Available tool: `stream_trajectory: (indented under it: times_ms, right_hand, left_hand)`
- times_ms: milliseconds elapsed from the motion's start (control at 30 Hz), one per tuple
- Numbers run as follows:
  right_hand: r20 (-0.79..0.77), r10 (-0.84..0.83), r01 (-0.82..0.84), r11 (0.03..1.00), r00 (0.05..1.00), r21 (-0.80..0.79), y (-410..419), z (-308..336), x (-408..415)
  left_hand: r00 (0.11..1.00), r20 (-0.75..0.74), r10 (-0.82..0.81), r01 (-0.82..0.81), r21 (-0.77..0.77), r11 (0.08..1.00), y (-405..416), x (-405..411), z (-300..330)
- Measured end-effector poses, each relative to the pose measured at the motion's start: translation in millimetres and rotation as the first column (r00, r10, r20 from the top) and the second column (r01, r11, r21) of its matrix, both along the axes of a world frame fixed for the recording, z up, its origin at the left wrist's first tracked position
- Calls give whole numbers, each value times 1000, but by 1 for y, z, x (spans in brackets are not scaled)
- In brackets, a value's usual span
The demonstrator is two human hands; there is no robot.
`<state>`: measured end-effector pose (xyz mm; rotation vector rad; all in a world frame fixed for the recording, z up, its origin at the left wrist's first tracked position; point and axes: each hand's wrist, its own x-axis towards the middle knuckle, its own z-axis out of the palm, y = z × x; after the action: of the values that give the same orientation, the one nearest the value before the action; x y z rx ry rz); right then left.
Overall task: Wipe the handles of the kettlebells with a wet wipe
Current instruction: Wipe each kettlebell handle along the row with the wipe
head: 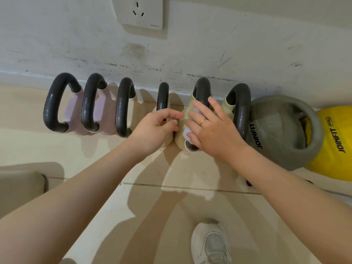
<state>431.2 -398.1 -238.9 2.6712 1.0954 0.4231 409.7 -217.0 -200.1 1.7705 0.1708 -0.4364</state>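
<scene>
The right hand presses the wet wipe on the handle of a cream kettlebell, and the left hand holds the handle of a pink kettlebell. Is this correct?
Not quite. In the head view the left hand holds the handle of a cream kettlebell, not a pink one; the pink kettlebells stand untouched further left. The right hand does press the wet wipe on the neighbouring cream kettlebell's handle.

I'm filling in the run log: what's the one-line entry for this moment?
left hand: grips fourth handle | right hand: presses wet wipe on fifth handle | phase: wiping

Left hand (159, 124) grips fourth kettlebell handle (162, 96); right hand (211, 128) presses wet wipe (187, 133), seemingly, against fifth handle (202, 90).
</scene>
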Motion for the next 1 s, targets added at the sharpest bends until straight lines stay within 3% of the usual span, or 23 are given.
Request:
stream_trajectory:
  times_ms: [100, 200, 267, 333, 400, 467, 533, 600, 667, 800, 900, 1000]
  right_hand:
    - [-337, -151, 265, 908, 929, 325, 7, -13, -26]
    - [-739, -84, 641, 569, 668, 515, 26, -14, -55]
    - [-864, 67, 824, 273, 499, 497, 36, -10, -62]
    - [-892, 232, 912, 45, 388, 408, 37, -4, -56]
    - [-875, 388, 957, -112, 289, 266, 31, 1, -39]
    - [-846, 487, 971, -195, 219, 139, 21, 0, -18]
    - [-780, 609, 970, -242, 146, -7, 17, 3, -1]
    - [-716, 684, 961, -268, 139, -70, 17, 3, 7]
    - [-699, 706, 971, -227, 113, -72, 13, 2, 4]
    - [-769, 637, 995, -95, 52, -11, 9, 3, -14]
    - [-772, 629, 992, -122, 91, 18, 11, 14, 6]
    - [-855, 499, 989, -113, 142, 98, 13, 24, 25]
  left_hand:
    - [1000, -17, -13, 13, -7, 1000, -4, -2, -4]
    - [999, -28, -41, 41, 6, 999, -13, -6, -9]
    - [997, -43, -57, 57, 8, 998, -20, -7, -13]
    - [997, -39, -73, 74, 33, 997, -28, -8, -15]
    - [997, -19, -72, 73, 48, 996, -34, -7, -16]
    - [998, -8, -69, 69, 42, 997, -36, -5, -16]
    - [998, -2, -68, 68, 51, 996, -35, -3, -17]
    - [998, 12, -60, 59, 57, 997, -36, -4, -19]
    - [998, 20, -57, 55, 65, 996, -37, -6, -20]
    - [998, 11, -70, 69, 82, 994, -38, -11, -27]
    - [996, 21, -89, 86, 105, 991, -36, -9, -29]
    - [995, 1, -102, 102, 79, 992, -36, -5, -29]
